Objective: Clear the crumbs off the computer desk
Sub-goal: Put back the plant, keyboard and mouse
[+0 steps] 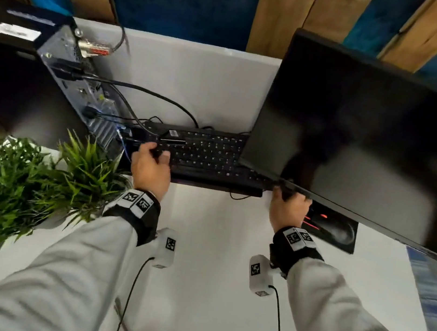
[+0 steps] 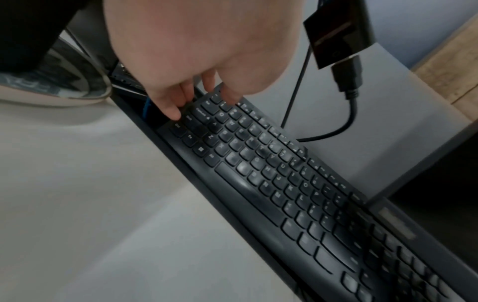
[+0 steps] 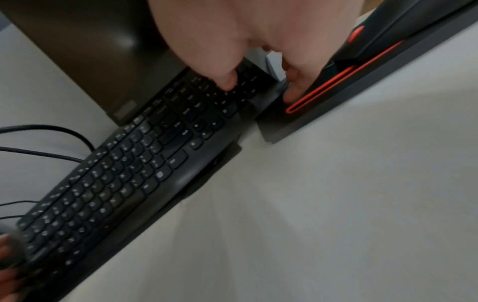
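I am gripping the black full-size keyboard [image 1: 207,158] at both ends. My left hand [image 1: 150,168] is curling over its 9 o'clock end, fingertips [image 2: 172,113] lying on the outermost keys, thumb on the keys too. My right hand [image 1: 289,208] is clamping the 3 o'clock end, thumb on the number-pad keys, fingers wrapping down the outer edge.

The keyboard is sitting mid-way across the white computer desk [image 1: 209,277]. Crumbs: I cannot make any out on the surface in these blurred views.

Obstructions: the black flat monitor [image 1: 371,142] is leaning over the keyboard's 3 o'clock end, its lower edge hanging just above my right knuckles. The black mouse pad with red trim [image 3: 344,75] is lying just beside that end, touching my right fingers; a dark mouse [image 1: 340,231] is resting on it. At 9 o'clock the black desktop tower [image 1: 63,79] is lying close against the keyboard's end, black cables [image 1: 164,100] trailing from it across the desk behind the keyboard at 12 o'clock. A green leafy potted plant [image 1: 25,181] is crowding my left forearm at 8 o'clock.

Open room: the bare desk is stretching toward 6 o'clock between my sleeves. The desk's far edge is meeting the blue-and-wood wall at 12 o'clock.
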